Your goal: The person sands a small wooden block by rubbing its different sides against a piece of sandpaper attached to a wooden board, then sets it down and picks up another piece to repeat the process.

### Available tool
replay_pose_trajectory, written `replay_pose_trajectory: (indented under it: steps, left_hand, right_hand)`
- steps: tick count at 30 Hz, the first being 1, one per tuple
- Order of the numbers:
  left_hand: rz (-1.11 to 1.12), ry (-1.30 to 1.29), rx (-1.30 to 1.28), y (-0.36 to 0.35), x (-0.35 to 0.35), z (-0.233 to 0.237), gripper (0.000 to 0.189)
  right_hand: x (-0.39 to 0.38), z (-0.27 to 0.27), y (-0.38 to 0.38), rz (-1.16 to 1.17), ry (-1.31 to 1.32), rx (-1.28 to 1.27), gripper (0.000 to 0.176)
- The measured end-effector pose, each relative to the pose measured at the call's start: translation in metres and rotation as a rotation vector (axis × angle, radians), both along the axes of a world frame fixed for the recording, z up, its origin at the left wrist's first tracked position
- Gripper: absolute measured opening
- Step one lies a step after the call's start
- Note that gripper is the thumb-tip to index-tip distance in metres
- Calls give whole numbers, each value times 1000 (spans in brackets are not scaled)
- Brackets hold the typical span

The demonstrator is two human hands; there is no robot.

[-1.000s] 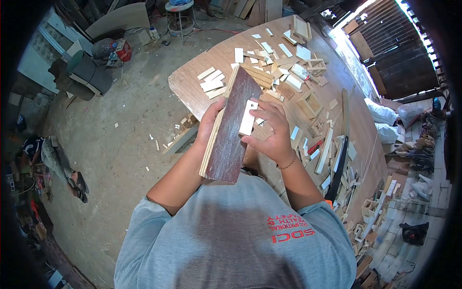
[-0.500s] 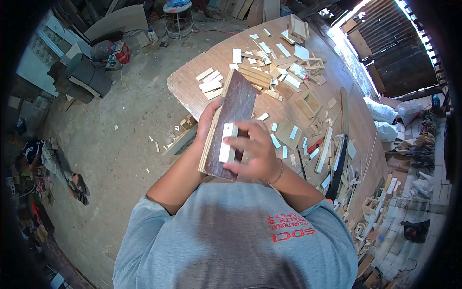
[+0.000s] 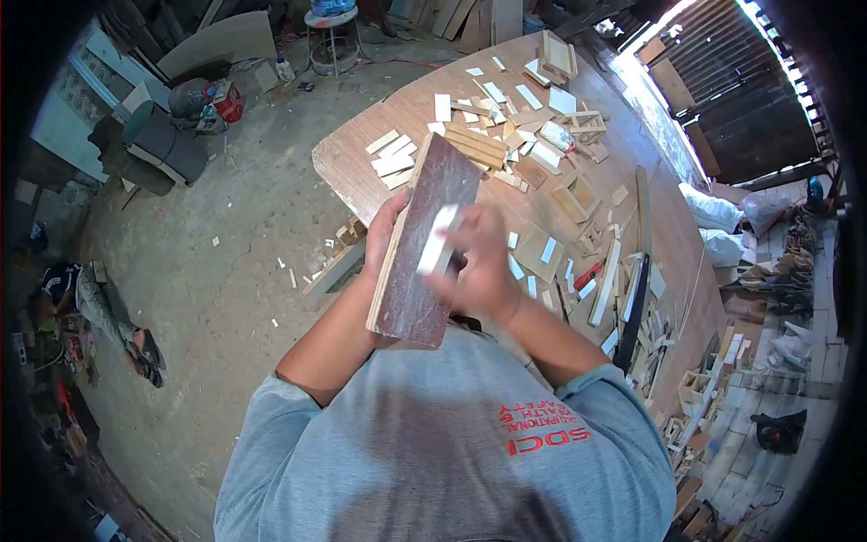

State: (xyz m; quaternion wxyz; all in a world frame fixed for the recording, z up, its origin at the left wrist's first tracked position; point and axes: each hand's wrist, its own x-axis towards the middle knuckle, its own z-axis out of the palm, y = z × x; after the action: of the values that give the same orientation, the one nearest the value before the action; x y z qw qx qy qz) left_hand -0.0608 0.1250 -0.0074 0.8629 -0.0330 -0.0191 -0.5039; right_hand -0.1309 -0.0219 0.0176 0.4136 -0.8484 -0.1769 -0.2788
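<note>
My left hand [image 3: 383, 237] grips the edge of a long sanding board [image 3: 414, 294], a wooden board with a dark reddish-brown, sandpaper-like face turned up. Its fingers are mostly hidden behind the board. In my right hand [image 3: 488, 266] is a small white wooden block [image 3: 438, 242], pinched between the fingers and lying against the dark face near its middle. The right hand and the block are blurred by motion. Whitish dust marks show on the board's face.
Ahead stands a wooden table [image 3: 352, 154] strewn with many white and bare wood pieces. A small wooden box frame [image 3: 576, 196], a red-handled tool [image 3: 589, 275] and a long dark bar [image 3: 636, 307] lie to the right. Another person [image 3: 90, 294] sits low at far left.
The white block has shifted slightly up the board's face and tilted, with my right hand moving along. The board has dipped a little toward my body; my left hand keeps its grip.
</note>
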Motion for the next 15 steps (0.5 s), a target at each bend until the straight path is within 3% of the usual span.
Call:
replay_pose_trajectory:
  steps: [1,4,5,8,9,13,15]
  left_hand:
    - [87,186,356,-4,-4,32,65]
    - [91,200,371,-3,0,22,65]
    - [-14,30,94,3,4,-2,64]
    - [15,-9,-9,1,2,-6,63]
    - [126,171,315,-3,1,16,64]
    - [38,63,134,3,4,5,64]
    - [-1,-8,27,1,6,-3,64]
  right_hand:
    - [-13,15,14,170,12,0,56]
    - [1,10,1,153,-24,-103,57]
    - [15,-11,-10,-82,-10,-13,53]
    - [15,-17,-6,-111,17,97,53]
    - [-4,0,9,47,80,77,54]
    - [2,-2,-4,110,30,-85,51]
    - [21,-18,-18,-150,54,141,51]
